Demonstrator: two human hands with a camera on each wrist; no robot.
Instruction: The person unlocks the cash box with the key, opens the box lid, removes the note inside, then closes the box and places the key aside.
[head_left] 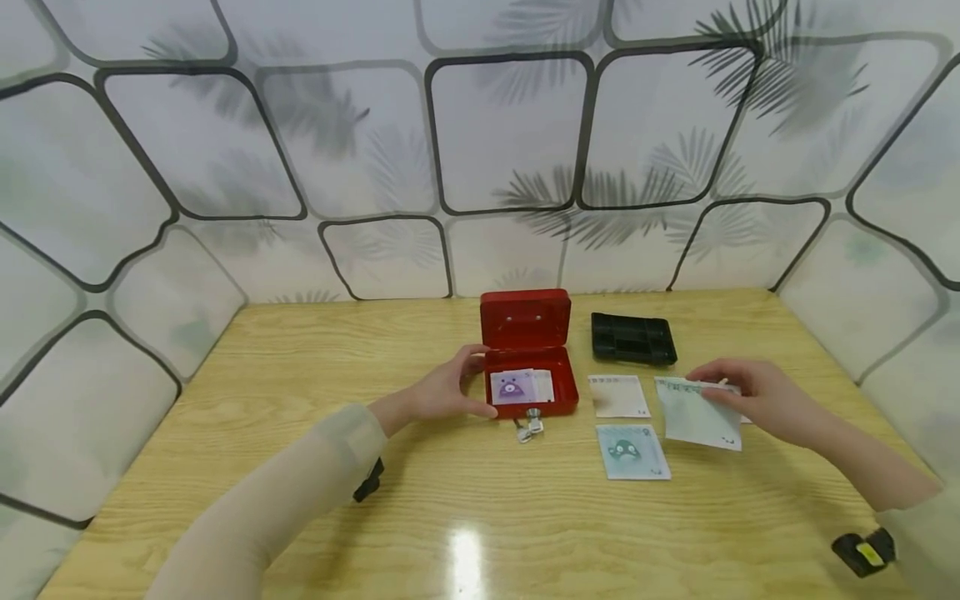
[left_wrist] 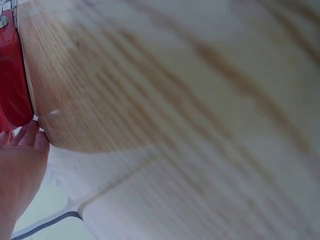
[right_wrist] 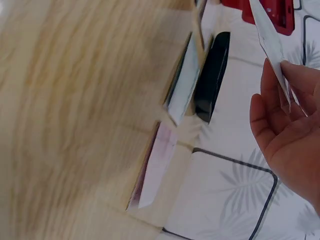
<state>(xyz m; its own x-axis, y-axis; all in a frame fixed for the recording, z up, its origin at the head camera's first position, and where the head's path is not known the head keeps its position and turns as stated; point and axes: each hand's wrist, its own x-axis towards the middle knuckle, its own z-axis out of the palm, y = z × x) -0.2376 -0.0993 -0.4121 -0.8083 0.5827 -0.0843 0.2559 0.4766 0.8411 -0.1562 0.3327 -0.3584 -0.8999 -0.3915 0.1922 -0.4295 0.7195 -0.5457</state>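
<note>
Red metal forms the small cash box [head_left: 567, 392] at the middle of the wood-grain table [head_left: 225, 417], its lid [head_left: 525, 321] raised and tipped back. Purple play banknotes [head_left: 517, 387] with a cartoon face lie inside, and small keys [head_left: 523, 434] hang by the latch at its front edge. The left hand [head_left: 442, 387] holds the box's left side, thumb at the front corner and fingers spread wide towards the back. To the right, the right hand [head_left: 772, 400] pinches a pale green banknote [head_left: 697, 421] narrowly between thumb and fingers, tilted above the tabletop; whether it is one sheet or several, I cannot tell. Between the box and this hand lie a pale cream banknote stack [head_left: 618, 397] and, nearer the person, a teal banknote stack [head_left: 633, 452] bearing a cartoon animal. A black compartmented tray [head_left: 633, 339] sits behind them. In the right wrist view, a pinkish-purple banknote stack [right_wrist: 160, 155] also rests on the table.
</note>
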